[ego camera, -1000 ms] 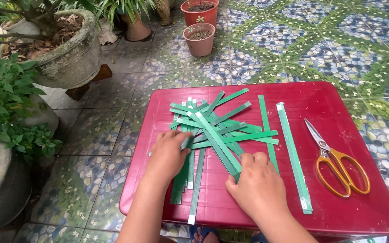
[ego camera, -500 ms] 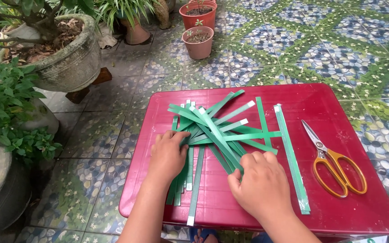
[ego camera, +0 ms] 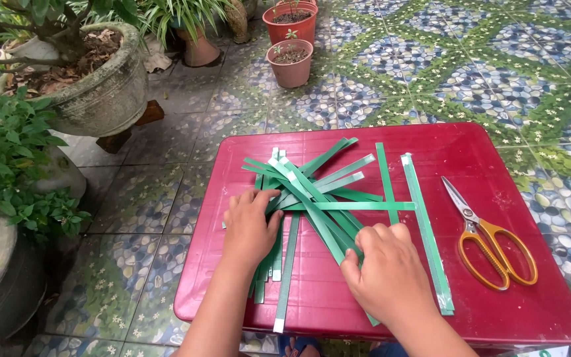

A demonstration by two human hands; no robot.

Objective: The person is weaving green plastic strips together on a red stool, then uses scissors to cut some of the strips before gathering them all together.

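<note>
A: What do your hands have right now?

B: Your right hand (ego camera: 391, 274) is nearest you, knuckles up, fingers curled down onto the lower ends of the green strips (ego camera: 312, 198). The thumb and forefinger pinch one slanting strip near its end. Your left hand (ego camera: 251, 225) lies a little farther in, palm down and flat, fingers pressing the left side of the pile. It pins the strips down without closing round any.

A: And where do the strips lie?

B: On the red table (ego camera: 530, 311), in its left and middle part. They cross each other in a loose fan, some running toward you, some slanting up to the right, and one lying level across the rest. A pale-ended strip (ego camera: 285, 284) reaches almost to the near edge between your hands.

A: What lies beside them?

B: A long single strip (ego camera: 425, 231) lies apart on the right, just beyond your right hand, running from the near edge toward the far side. Right of it, well clear of your hands, orange-handled scissors (ego camera: 490, 235) rest shut, blades pointing away from you.

A: Farther out?

B: Patterned floor tiles (ego camera: 431, 66). Two terracotta pots (ego camera: 291, 63) stand beyond the table, and a stone planter (ego camera: 100, 92) with leafy plants (ego camera: 8, 158) on the left.
</note>
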